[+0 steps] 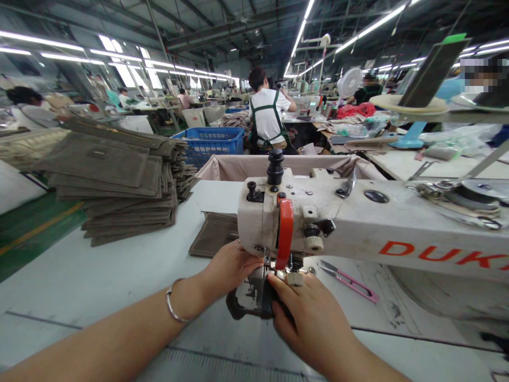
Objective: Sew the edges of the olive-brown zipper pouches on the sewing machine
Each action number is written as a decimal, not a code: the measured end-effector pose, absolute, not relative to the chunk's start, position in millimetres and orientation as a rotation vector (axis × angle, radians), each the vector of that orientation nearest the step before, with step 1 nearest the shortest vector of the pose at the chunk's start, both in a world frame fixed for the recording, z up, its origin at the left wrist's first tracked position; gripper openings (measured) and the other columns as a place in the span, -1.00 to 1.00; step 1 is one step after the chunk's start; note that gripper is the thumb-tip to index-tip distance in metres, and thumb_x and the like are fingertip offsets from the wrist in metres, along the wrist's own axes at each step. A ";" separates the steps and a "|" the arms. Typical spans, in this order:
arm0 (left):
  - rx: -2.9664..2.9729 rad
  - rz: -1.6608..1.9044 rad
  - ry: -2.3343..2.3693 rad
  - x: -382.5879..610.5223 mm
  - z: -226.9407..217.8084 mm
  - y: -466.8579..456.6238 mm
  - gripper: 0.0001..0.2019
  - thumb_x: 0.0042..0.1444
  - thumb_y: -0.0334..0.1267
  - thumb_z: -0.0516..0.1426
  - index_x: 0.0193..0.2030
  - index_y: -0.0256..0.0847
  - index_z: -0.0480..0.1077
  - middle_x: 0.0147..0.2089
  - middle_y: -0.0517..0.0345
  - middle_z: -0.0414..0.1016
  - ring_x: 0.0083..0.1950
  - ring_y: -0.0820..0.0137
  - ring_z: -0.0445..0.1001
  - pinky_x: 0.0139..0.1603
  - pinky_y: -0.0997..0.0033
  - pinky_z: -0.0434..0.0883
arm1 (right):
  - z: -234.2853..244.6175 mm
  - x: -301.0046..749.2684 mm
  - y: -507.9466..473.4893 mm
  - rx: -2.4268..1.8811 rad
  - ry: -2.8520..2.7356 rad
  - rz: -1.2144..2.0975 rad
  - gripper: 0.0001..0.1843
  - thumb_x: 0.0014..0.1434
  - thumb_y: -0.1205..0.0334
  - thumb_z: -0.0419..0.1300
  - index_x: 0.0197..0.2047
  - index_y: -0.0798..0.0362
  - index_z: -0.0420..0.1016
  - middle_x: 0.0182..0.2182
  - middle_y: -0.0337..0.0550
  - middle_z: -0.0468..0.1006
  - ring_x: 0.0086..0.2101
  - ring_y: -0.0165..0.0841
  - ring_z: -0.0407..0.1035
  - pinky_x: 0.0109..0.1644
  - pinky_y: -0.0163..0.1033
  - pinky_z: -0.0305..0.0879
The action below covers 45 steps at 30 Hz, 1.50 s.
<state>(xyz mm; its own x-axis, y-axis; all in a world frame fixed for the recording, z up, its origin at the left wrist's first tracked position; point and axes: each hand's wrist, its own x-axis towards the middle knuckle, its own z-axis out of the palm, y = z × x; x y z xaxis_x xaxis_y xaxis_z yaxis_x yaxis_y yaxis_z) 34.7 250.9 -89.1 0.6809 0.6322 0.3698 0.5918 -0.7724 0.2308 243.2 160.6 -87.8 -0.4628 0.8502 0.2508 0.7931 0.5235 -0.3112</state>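
Observation:
A sewing machine [310, 207] with a red thread-lever guard [285, 233] stands before me. My left hand [230, 265] reaches in from the left, fingers closed together beside the needle area, at the near edge of a grey-brown fabric panel [212, 233]. That panel lies flat, partly behind the machine head and my hand. Right of the needle, my right hand [310, 313] presses down with bent fingers, holding a dark fabric piece [269, 300] between thumb and fingers at the metal needle plate [248, 294]. The fingertips of both hands are partly hidden.
Stacked grey-brown fabric panels [119, 180] stand left. Pink-handled thread snips [350, 281] lie under the machine arm; scissors [473, 217] rest on top. Behind are a cloth-lined bin [234, 167], a blue crate [214, 140], and a seated co-worker [270, 114]. Thread cones stand right.

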 end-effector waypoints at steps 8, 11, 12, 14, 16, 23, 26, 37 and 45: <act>2.865 0.471 1.082 49.5 -67.4 221.3 -0.82 0.14 -0.54 0.08 -0.22 -0.26 0.45 -0.22 -0.02 0.57 -0.09 0.15 0.53 0.03 0.15 0.45 | -85.7 244.9 159.7 -1.321 -2.390 0.275 -0.56 0.23 0.32 0.06 0.17 0.10 0.39 -0.12 0.00 0.54 -0.15 -0.09 0.37 -0.05 0.07 0.29; 2.876 0.375 1.106 53.0 -60.3 207.1 -0.70 0.00 -0.59 0.07 -0.14 -0.27 0.39 -0.10 -0.08 0.52 0.02 0.10 0.46 0.12 0.11 0.39 | -86.2 245.7 159.3 -1.301 -2.387 0.298 -0.56 0.23 0.33 0.06 0.18 0.09 0.39 -0.14 -0.01 0.54 -0.15 -0.09 0.37 -0.05 0.07 0.29; 2.879 0.355 1.105 53.5 -58.0 204.4 -0.64 -0.04 -0.59 0.07 -0.08 -0.27 0.37 -0.05 -0.08 0.50 0.06 0.09 0.44 0.14 0.09 0.38 | -86.2 245.8 159.0 -1.296 -2.383 0.303 -0.57 0.24 0.32 0.06 0.17 0.09 0.39 -0.13 -0.01 0.54 -0.14 -0.09 0.37 -0.04 0.07 0.29; 2.857 0.347 1.085 52.9 -53.5 203.1 -0.54 -0.11 -0.59 0.05 -0.01 -0.26 0.35 0.01 -0.06 0.48 0.11 0.07 0.40 0.15 0.05 0.36 | -86.2 245.5 158.3 -1.276 -2.368 0.300 -0.60 0.25 0.33 0.05 0.14 0.08 0.42 -0.11 0.00 0.53 -0.10 -0.09 0.35 -0.02 0.05 0.29; 2.715 0.355 1.104 50.3 -49.7 207.6 -0.51 -0.17 -0.60 0.03 -0.05 -0.23 0.38 -0.06 0.01 0.51 0.03 0.11 0.45 0.05 0.12 0.42 | -85.9 244.3 157.5 -1.244 -2.371 0.289 -0.60 0.24 0.35 0.04 0.13 0.10 0.44 -0.08 0.03 0.51 -0.07 -0.09 0.33 -0.01 0.03 0.29; 2.232 0.299 1.266 41.3 -35.9 225.4 -0.61 -0.07 -0.55 -0.05 -0.23 -0.18 0.53 -0.49 0.26 0.48 -0.50 0.40 0.46 -0.49 0.49 0.36 | -86.0 235.1 158.1 -1.273 -2.520 0.184 -0.48 0.21 0.29 0.06 0.25 0.07 0.32 -0.14 0.00 0.51 -0.21 -0.15 0.35 -0.15 -0.03 0.26; 2.315 0.354 1.323 45.7 -33.5 211.0 -0.74 0.04 -0.40 0.05 -0.18 -0.17 0.51 -0.31 0.14 0.55 -0.31 0.28 0.52 -0.30 0.34 0.44 | -86.2 233.6 158.7 -1.274 -2.540 0.165 -0.55 0.21 0.27 0.10 0.17 0.10 0.39 -0.23 -0.06 0.51 -0.23 -0.16 0.35 -0.16 -0.05 0.23; 2.496 0.091 1.341 55.7 -20.2 203.1 -0.76 -0.18 -0.58 0.01 -0.44 -0.14 0.32 -0.51 0.26 0.33 -0.47 0.34 0.37 -0.50 0.42 0.14 | -83.1 243.9 153.8 -1.304 -2.551 0.182 -0.52 0.18 0.28 0.14 0.18 0.04 0.40 -0.29 -0.14 0.50 -0.26 -0.20 0.36 -0.16 -0.08 0.19; 2.595 0.196 1.199 62.1 -33.3 190.3 -0.60 -0.15 -0.62 0.02 -0.20 -0.20 0.48 -0.16 0.03 0.49 -0.06 0.18 0.46 -0.02 0.21 0.42 | -85.6 246.2 153.5 -1.322 -2.555 0.192 -0.61 0.14 0.32 0.13 0.06 0.03 0.45 -0.32 -0.16 0.47 -0.28 -0.19 0.33 -0.19 -0.06 0.22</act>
